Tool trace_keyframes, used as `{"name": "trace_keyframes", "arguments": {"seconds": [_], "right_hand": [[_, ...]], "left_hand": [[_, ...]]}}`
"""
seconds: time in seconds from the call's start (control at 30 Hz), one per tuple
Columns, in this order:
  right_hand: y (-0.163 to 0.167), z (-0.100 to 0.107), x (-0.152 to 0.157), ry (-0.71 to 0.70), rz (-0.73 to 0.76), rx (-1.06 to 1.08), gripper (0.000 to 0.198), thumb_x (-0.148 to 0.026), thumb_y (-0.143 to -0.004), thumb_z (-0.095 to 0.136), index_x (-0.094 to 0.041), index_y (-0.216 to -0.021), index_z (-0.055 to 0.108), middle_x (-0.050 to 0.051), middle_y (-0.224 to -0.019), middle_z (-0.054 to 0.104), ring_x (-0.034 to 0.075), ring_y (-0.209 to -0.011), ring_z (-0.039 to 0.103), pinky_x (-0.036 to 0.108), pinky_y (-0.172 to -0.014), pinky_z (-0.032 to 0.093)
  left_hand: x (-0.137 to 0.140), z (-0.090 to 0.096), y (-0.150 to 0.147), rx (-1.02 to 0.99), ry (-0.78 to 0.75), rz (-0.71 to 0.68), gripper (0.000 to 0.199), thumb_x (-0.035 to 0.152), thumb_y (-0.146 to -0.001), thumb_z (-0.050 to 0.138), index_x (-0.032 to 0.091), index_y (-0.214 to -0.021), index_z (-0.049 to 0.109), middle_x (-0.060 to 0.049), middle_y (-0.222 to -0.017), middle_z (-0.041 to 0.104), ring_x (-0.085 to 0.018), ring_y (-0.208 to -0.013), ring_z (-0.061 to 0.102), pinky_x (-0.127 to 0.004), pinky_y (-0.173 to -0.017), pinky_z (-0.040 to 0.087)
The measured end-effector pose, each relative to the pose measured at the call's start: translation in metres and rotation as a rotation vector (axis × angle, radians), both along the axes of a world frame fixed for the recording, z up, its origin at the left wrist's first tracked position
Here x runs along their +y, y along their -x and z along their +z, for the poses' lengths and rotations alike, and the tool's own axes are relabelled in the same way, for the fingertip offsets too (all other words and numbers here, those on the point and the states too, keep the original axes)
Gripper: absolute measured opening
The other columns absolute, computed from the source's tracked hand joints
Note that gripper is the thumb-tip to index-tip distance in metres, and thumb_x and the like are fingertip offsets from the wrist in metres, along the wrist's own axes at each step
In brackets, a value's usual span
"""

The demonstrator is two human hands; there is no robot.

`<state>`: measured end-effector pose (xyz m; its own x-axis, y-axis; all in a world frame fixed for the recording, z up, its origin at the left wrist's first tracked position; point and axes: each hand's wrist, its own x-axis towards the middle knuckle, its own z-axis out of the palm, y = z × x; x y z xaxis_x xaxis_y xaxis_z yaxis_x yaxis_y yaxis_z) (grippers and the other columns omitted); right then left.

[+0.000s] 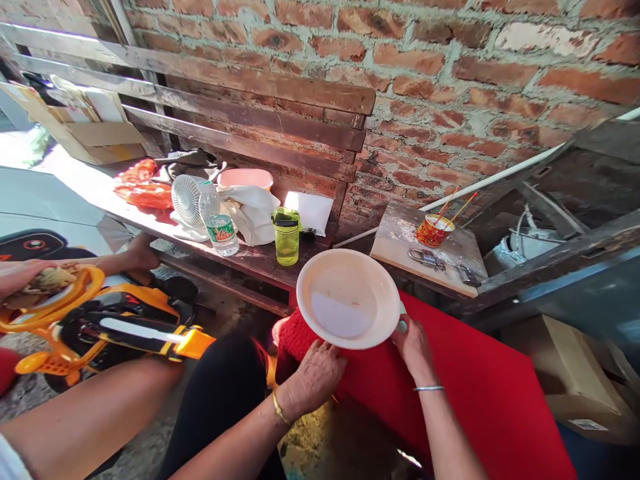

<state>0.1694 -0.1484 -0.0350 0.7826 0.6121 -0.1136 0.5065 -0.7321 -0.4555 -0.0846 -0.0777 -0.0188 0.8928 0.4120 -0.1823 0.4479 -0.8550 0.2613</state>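
Our R hand (411,343) is closed on the R rim of the basin (345,293), thumb side up, w/ a small pale green thing by the thumb that we can't ID; our L hand (315,375) is bent at the near rim, but its fingertips are tucked out of sight, so we can't tell how tightly it's closed. The basin is in front of us, just above the red cover (480,393) & near the end of the wooden surface (256,260). We're prob. using both sides b/c a wide, shallow shape like this tips easily, & the slight lean toward us lets us see inside. It's cream-white, round, smooth, prob. plastic, w/ a few dark specks & a pale patch at the bottom, maybe water, maybe glare. The cover looks flat & matte; the red fabric (294,343) by the near L rim is nubbly, more like a towel. On the surface, the green bottle (287,241) is see-through w/ a dark lid, & the water bottle (220,233) is thin, clear plastic; both stand upright, prob. to avoid spills & stay within reach. The fan (187,200) is white w/ a round grille. To the R, a red-gold tin (433,231) holds thin sticks upright, w/ a metal padlock (423,257) lying near it on a dusty board (395,233).
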Motion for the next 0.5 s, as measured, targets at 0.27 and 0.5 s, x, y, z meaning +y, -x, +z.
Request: {"name": "trace_keyframes", "arguments": {"seconds": [0.27, 0.5], "right_hand": [[-0.021, 0.005, 0.005, 0.08, -0.027, -0.114, 0.042, -0.053, -0.09, 0.052, -0.025, -0.117, 0.068, 0.008, -0.107, 0.06, 0.026, -0.093, 0.063, 0.033, -0.071, 0.045], [-0.045, -0.015, 0.006, 0.048, 0.02, -0.148, 0.041, -0.053, -0.085, 0.056, -0.028, -0.115, 0.07, 0.007, -0.107, 0.063, 0.024, -0.094, 0.064, 0.031, -0.072, 0.045]], "left_hand": [[-0.003, -0.018, 0.008, -0.048, -0.015, -0.008, 0.019, 0.016, -0.099, 0.05, 0.02, -0.098, 0.068, -0.01, -0.112, 0.067, -0.028, -0.109, 0.063, -0.048, -0.101, 0.049], [-0.013, -0.015, -0.002, -0.191, -0.082, -0.154, 0.014, 0.014, -0.099, 0.051, 0.02, -0.094, 0.062, -0.007, -0.101, 0.065, -0.025, -0.1, 0.062, -0.041, -0.093, 0.052]]}}
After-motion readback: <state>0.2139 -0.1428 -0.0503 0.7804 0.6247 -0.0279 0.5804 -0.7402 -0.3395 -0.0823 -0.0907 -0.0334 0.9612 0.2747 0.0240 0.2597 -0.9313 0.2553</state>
